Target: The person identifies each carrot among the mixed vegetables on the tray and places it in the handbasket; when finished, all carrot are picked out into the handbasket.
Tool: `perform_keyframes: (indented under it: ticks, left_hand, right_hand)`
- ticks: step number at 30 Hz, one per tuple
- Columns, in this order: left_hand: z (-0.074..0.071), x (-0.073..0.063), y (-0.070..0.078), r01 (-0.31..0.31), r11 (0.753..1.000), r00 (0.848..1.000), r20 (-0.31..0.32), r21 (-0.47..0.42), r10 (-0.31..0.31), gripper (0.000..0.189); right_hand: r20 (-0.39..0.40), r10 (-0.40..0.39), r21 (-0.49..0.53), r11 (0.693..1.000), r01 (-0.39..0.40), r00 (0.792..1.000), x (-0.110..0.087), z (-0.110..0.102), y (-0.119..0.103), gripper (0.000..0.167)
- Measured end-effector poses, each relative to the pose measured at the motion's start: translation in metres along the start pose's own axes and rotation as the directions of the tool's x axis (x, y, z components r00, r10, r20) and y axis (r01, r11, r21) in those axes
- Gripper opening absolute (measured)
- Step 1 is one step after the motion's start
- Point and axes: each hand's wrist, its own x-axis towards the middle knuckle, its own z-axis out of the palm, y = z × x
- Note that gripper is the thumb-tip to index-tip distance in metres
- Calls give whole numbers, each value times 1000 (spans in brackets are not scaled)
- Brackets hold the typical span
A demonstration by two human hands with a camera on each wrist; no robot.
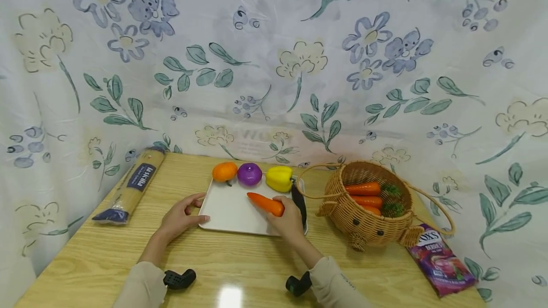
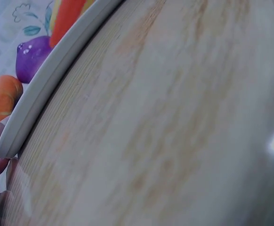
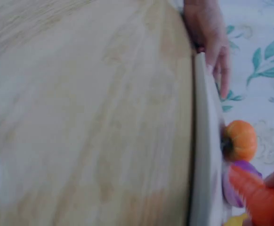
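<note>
My right hand (image 1: pixel 286 220) grips an orange carrot (image 1: pixel 262 201) by its thick end, above the white tray (image 1: pixel 231 208); the tip points left. My left hand (image 1: pixel 181 215) holds the tray's near left corner, thumb at the rim and fingers along the left side. Along the tray's far side lie an orange pumpkin-like vegetable (image 1: pixel 224 172), a purple onion-like vegetable (image 1: pixel 249 174) and a yellow bell pepper (image 1: pixel 279 178). A dark eggplant (image 1: pixel 298 202) lies along the right side. The right wrist view shows the carrot (image 3: pixel 259 195) blurred.
Right of the tray stands a wicker basket (image 1: pixel 364 222) with several carrots (image 1: pixel 364 189) inside and hoop handles. A purple berry packet (image 1: pixel 443 263) lies beyond it. A pasta bag (image 1: pixel 132 184) lies at the left. Behind the wooden table (image 1: pixel 239 270) hangs a floral curtain (image 1: pixel 265 61).
</note>
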Motion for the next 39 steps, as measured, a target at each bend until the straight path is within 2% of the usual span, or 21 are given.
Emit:
perform_keyframes:
  ticks: [6,11,15,20,24,39]
  left_hand:
    - [-1,-1,2,-13,999,1000,14,29,13,64]
    - [-1,0,2,-15,998,1000,25,55,13,63]
    - [-1,1,1,-16,998,999,31,56,14,63]
    - [-1,1,2,-8,999,999,41,46,7,64]
    - [-1,2,3,-13,999,999,53,38,11,64]
    - [1,5,-1,-15,996,999,45,84,11,64]
  right_hand:
    - [95,-16,146,989,2,995,2,-19,2,41]
    - [189,-27,294,955,-31,982,1,-39,1,41]
    - [276,-42,370,927,-66,960,1,-57,-1,42]
    - [371,-47,363,927,-98,928,3,-79,-4,44]
    - [407,-63,367,925,-101,911,5,-91,-2,42]
    - [467,-140,391,918,-62,873,9,-115,3,46]
